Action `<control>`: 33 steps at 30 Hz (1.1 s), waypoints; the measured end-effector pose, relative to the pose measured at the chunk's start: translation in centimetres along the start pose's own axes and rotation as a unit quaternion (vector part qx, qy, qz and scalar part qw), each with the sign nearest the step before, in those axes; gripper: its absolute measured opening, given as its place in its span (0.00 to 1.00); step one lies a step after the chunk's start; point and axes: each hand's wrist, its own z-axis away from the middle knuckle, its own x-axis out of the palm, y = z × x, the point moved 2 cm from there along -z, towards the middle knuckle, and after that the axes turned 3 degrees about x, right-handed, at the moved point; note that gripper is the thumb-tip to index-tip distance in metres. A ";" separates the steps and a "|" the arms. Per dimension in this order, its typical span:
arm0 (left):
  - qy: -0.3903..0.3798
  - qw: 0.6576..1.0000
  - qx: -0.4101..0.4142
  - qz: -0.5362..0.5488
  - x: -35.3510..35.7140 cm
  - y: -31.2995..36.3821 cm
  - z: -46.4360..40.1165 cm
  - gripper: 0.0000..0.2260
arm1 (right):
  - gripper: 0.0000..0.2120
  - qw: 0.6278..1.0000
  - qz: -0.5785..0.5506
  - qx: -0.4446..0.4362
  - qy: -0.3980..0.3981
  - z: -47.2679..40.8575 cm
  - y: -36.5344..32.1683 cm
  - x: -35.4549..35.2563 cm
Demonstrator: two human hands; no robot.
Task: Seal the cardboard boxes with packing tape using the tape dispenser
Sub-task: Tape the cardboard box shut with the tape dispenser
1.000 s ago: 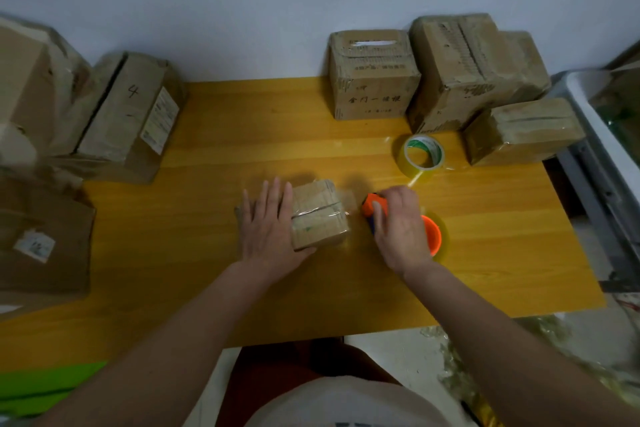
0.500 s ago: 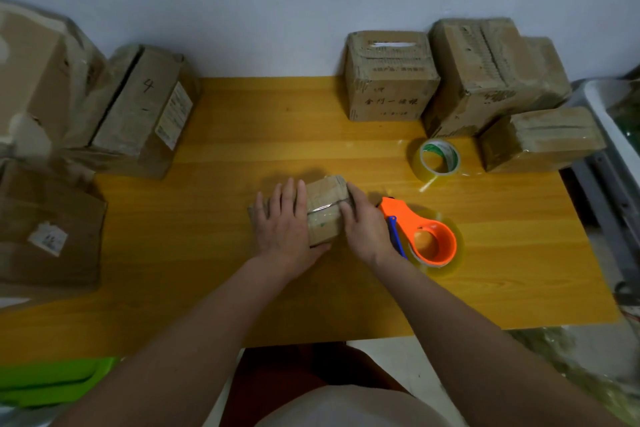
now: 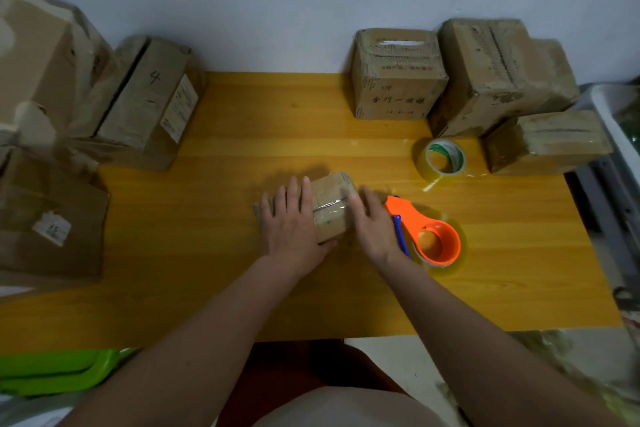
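A small taped box (image 3: 330,208) at table centre is pressed flat by the left hand (image 3: 291,222) and right hand (image 3: 372,222), fingers straight. The orange tape dispenser (image 3: 424,232) is set at its 3 o'clock.

Small box (image 3: 331,204) on table (image 3: 214,253) between left hand (image 3: 291,222) and right hand (image 3: 375,225), tape dispenser (image 3: 426,232) just right of right fingers, tape roll (image 3: 443,158) beyond, boxes (image 3: 398,74) behind.

Left hand (image 3: 292,218) flat, fingers straight, right hand (image 3: 375,224) flat beside it, forearms converging
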 end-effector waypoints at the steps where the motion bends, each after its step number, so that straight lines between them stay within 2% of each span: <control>1: -0.003 1.000 -0.002 0.004 -0.1 0.1 0.2 0.54 | 0.23 1.000 -0.013 -0.020 0.007 0.1 -0.1 0.5; 3: -0.014 1.000 0.000 0.016 -0.2 0.0 0.5 0.54 | 0.18 0.998 -0.017 -0.053 -0.003 -0.6 -0.1 1.0; 7: -0.077 0.993 0.066 0.062 -0.7 -1.3 1.6 0.57 | 0.16 0.996 -0.026 -0.017 -0.079 -2.7 -0.9 -0.8; 9: -0.117 0.982 0.112 0.093 -0.8 -2.2 2.3 0.59 | 0.17 0.999 0.008 -0.011 -0.046 -3.2 -1.4 -1.0; 11: -0.144 0.975 0.139 0.097 -0.7 -3.0 3.3 0.60 | 0.27 0.994 0.106 -0.024 0.023 -2.7 -2.0 -0.5; 13: -0.152 0.972 0.161 0.077 -0.8 -3.4 4.2 0.60 | 0.33 0.975 0.213 -0.063 0.021 -2.0 -1.7 0.6; 15: -0.153 0.969 0.183 0.058 -0.8 -3.6 4.9 0.56 | 0.27 0.958 0.268 -0.104 -0.013 -2.1 -1.2 0.9; 18: -0.172 0.958 0.215 0.082 -0.7 -4.2 5.3 0.49 | 0.20 0.954 0.272 -0.124 -0.034 -2.7 -1.9 0.0; 20: -0.152 0.954 0.241 0.096 -0.4 -4.7 5.3 0.45 | 0.22 0.917 0.364 -0.165 -0.010 -2.7 -2.4 0.0; 22: -0.104 0.954 0.251 0.128 0.1 -5.1 5.0 0.39 | 0.29 0.868 0.453 -0.198 0.048 -1.7 -2.2 0.5; 23: -0.072 0.954 0.254 0.138 0.1 -5.1 5.1 0.38 | 0.33 0.855 0.470 -0.206 0.073 -0.8 -1.9 0.8; 25: -0.010 0.958 0.260 0.123 0.4 -4.9 5.1 0.37 | 0.37 0.859 0.455 -0.216 0.094 1.0 -0.9 1.2; 29: 0.038 0.967 0.216 0.132 0.8 -3.2 4.9 0.35 | 0.35 0.886 0.363 -0.286 0.045 3.2 0.8 1.2; 31: 0.033 0.980 0.132 0.146 0.2 -1.7 3.7 0.35 | 0.34 0.912 0.290 -0.285 0.047 3.5 1.0 0.1; 33: -0.004 0.984 0.049 0.173 -0.7 -0.5 2.5 0.34 | 0.31 0.935 0.228 -0.249 0.110 3.3 1.4 -1.5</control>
